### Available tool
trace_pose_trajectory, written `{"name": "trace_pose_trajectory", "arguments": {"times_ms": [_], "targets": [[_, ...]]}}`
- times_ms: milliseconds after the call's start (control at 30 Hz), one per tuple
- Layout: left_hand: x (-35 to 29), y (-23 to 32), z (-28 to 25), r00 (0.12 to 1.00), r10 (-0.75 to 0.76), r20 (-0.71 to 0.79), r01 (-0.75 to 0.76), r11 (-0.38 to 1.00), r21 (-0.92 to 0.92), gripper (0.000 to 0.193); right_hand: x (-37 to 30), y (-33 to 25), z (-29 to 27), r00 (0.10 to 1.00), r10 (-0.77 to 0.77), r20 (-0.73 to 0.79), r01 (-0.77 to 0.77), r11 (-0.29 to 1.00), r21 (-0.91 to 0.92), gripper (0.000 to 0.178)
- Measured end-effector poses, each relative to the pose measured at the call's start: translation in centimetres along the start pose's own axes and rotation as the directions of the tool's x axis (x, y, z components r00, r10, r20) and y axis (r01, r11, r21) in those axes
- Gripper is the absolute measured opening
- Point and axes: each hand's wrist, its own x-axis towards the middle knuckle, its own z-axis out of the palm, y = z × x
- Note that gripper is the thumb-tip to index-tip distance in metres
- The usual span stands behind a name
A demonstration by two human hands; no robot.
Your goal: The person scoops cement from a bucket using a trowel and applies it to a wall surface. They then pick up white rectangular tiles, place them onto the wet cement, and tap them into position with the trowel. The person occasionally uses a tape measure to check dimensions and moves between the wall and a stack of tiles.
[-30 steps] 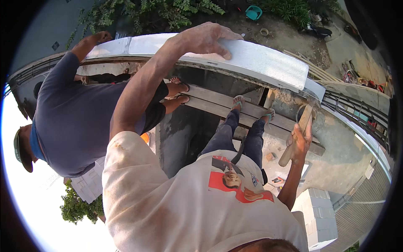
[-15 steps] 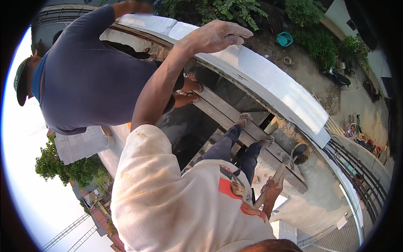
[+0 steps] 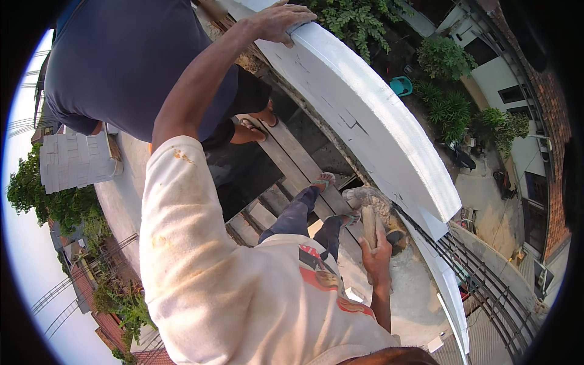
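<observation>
My left hand [image 3: 281, 24] reaches up to the top of a curved white block wall [image 3: 371, 91]. Its fingers bend over the edge, with the thumb on the near face; a small grey patch shows under the fingertips. Lower right, my right hand [image 3: 377, 252] is closed around a short, mortar-coated piece of wood [image 3: 369, 225], held upright. Whether this is a tool's handle I cannot tell. Just beyond it lies a heap of grey mortar [image 3: 365, 198], and a dark round bucket [image 3: 396, 237] is partly hidden behind the hand. My feet, in sandals, stand on wooden planks [image 3: 298, 167].
A co-worker in a dark shirt [image 3: 134, 67] stands close on the left, feet on the same planks. Dark gaps lie beside the planks. Steel reinforcing bars [image 3: 486, 289] run along the wall's right end. Beyond the wall, the yard [image 3: 480, 194] lies far below.
My left hand has come down from above the wall onto its edge. My right hand has risen with the piece of wood toward the mortar heap. The view has shifted.
</observation>
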Motion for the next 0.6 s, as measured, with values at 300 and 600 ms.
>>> {"name": "trace_pose_trajectory", "arguments": {"times_ms": [300, 600], "targets": [[1.5, -3.0, 4.6, 0.991, 0.053, -0.124, -0.049, 0.998, 0.035, 0.105, 10.9, -9.5, -1.7, 0.952, -0.304, 0.045, 0.307, 0.944, -0.122, 0.058], [1.4, -3.1, 4.4, 0.99, 0.089, -0.107, -0.09, 0.996, -0.012, 0.1, 22.5, -17.4, -4.9, 0.76, -0.628, -0.165, 0.551, 0.758, -0.349, 0.049]]}}
